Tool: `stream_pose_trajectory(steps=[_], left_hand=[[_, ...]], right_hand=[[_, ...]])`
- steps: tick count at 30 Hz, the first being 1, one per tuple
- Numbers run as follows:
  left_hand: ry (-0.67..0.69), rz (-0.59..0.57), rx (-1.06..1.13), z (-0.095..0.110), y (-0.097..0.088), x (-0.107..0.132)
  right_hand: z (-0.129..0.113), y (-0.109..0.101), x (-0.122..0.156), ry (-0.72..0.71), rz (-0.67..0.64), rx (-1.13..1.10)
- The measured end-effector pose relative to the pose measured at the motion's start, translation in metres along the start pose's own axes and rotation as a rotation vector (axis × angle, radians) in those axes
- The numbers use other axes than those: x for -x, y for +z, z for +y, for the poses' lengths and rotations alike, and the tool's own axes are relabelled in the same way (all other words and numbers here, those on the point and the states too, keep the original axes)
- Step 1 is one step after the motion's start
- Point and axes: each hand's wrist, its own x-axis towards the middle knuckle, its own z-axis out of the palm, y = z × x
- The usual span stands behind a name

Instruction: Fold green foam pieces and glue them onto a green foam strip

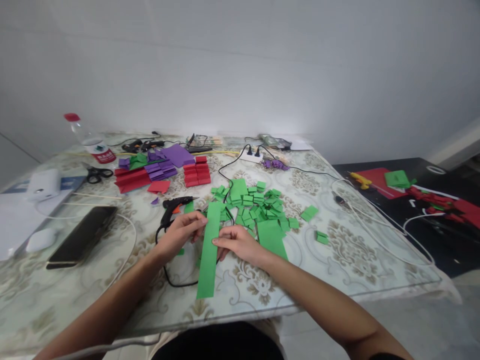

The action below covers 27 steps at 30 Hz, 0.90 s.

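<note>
Strip (209, 257): being held between both hands, over the table (240, 296)
Left hand (186, 229): pinching its left edge, thumb and fingers almost together
Right hand (239, 243): pinching its right edge, fingers curling underneath
Glue gun (171, 208): lying just beyond the left hand

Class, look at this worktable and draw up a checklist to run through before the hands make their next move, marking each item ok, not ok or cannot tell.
1. Green strip held on both sides: ok; left hand and right hand grip opposite edges.
2. Black glue gun well away from the hands: not ok; it lies just beyond the left hand.
3. Glue gun cool: cannot tell; nothing visible shows its heat.
4. Black cord clear of the strip: not ok; it passes beneath it.
5. Scissors out of the way: ok; they lie off to the left, beyond the phone.
</note>
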Motion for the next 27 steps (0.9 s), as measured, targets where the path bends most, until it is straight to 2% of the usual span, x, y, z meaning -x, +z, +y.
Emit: stream_pose_trajectory(steps=[7,13,15,27], left_hand=[[-0.006,-0.025,-0.074,0.001,0.000,0.002],[-0.043,-0.149,-0.118,0.008,0.005,0.006],[-0.045,-0.190,-0.110,0.009,0.006,0.007],[0.017,-0.154,-0.084,0.004,0.003,0.006]], right_hand=[[0.003,-0.001,-0.002,0.003,-0.005,0.010],[-0.004,-0.005,-0.003,-0.141,0.218,-0.056],[-0.007,-0.007,-0.003,-0.167,0.257,-0.070],[-0.010,-0.006,-0.001,-0.100,0.183,-0.049]])
